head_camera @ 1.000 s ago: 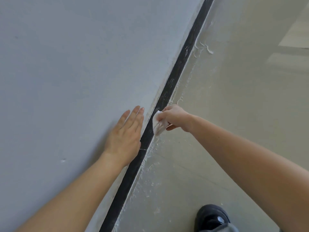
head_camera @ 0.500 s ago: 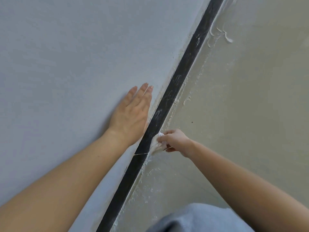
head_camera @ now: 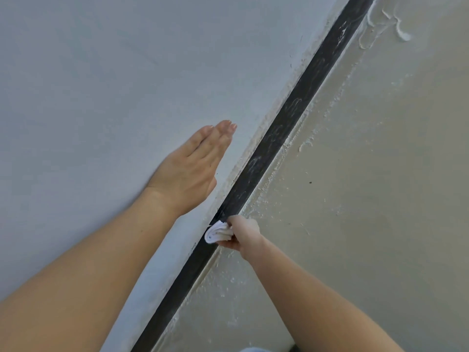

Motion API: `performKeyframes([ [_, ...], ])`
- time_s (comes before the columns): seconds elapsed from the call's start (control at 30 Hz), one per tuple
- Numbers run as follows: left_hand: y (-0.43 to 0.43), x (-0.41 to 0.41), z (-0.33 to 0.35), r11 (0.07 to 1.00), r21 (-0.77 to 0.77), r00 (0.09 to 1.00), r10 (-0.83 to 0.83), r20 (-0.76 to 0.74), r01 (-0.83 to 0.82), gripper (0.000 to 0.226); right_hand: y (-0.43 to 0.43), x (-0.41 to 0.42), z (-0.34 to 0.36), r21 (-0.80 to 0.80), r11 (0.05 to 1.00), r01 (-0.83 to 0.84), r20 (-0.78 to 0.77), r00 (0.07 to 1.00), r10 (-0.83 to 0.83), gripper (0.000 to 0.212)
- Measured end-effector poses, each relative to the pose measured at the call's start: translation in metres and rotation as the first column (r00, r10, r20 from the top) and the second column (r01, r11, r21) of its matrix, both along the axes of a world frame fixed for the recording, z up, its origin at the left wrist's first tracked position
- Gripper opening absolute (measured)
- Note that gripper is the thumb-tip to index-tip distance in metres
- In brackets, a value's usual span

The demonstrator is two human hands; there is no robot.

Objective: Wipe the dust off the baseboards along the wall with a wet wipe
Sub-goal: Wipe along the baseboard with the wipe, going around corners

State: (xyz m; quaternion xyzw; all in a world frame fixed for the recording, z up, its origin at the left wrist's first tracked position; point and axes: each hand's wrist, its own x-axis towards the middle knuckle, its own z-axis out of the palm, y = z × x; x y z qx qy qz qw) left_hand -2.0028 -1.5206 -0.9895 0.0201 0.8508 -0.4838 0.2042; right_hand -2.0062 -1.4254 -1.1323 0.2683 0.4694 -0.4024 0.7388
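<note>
A narrow black baseboard (head_camera: 291, 123) runs diagonally from the bottom centre to the top right, between the pale grey wall (head_camera: 114, 72) and the beige floor (head_camera: 380, 199). White dusty smears show on its upper stretch. My right hand (head_camera: 242, 233) grips a folded white wet wipe (head_camera: 218, 231) and presses it against the baseboard near the centre. My left hand (head_camera: 193, 168) lies flat on the wall just above the baseboard, fingers straight and together, holding nothing.
White plaster crumbs and dust lie on the floor along the baseboard's foot. A dried white blob (head_camera: 402, 34) sits on the floor at the top right. A bit of pale clothing (head_camera: 251, 349) shows at the bottom edge.
My right hand has slid the wipe down along the baseboard toward me. The left hand stays flat on the wall. The view has shifted, and the dark shoe is out of sight.
</note>
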Motion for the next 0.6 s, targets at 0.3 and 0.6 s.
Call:
performKeyframes([
  [0.3, 0.0, -0.003, -0.001, 1.0, -0.007, 1.0, -0.013, -0.018, 0.013, 0.066, -0.013, -0.07, -0.002, -0.078, 0.995, 0.067, -0.162, 0.984, -0.079, 0.011],
  [0.6, -0.002, 0.0, -0.004, 0.999, 0.034, 0.998, -0.014, -0.058, 0.016, 0.062, 0.004, -0.107, -0.013, -0.152, 0.926, 0.346, -0.298, 0.877, -0.377, 0.019],
])
